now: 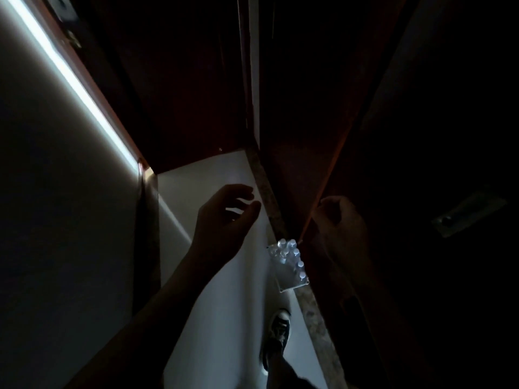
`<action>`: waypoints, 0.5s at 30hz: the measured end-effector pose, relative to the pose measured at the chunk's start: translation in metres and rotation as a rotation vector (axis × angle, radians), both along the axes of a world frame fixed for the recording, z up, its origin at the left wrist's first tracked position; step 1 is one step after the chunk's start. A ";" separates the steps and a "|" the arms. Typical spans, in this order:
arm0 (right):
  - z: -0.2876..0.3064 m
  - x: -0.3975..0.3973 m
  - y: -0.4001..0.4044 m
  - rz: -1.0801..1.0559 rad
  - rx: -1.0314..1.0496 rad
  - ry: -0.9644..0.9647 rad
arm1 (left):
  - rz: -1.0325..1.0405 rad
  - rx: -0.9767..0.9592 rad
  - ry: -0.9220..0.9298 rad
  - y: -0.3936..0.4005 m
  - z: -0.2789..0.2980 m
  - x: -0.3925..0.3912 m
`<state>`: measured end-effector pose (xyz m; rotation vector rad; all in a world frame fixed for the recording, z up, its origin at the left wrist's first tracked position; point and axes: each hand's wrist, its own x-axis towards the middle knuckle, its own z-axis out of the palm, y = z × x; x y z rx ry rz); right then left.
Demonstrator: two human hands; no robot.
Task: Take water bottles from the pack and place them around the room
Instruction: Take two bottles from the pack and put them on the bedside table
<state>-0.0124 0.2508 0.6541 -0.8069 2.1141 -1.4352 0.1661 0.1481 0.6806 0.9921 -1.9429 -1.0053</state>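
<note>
While low, pack (288, 265) between hands

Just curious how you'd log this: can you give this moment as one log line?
clear plastic pack of water bottles: on pale floor, untouched | left hand: fingers relaxed, empty | right hand: curled at dark wooden door edge

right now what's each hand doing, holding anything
Left hand: open, fingers loosely curled in the air, holding nothing.
Right hand: curled at the dark door edge; too dark to tell if it grips it.
</note>
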 end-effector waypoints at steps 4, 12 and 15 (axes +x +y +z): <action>-0.076 -0.045 -0.062 0.002 0.086 -0.046 | 0.011 0.095 -0.053 -0.062 -0.069 -0.047; -0.232 -0.097 -0.140 -0.085 0.266 -0.109 | 0.010 0.248 -0.165 -0.148 -0.237 -0.101; -0.310 -0.105 -0.154 -0.099 0.315 -0.142 | 0.003 0.330 -0.203 -0.170 -0.321 -0.113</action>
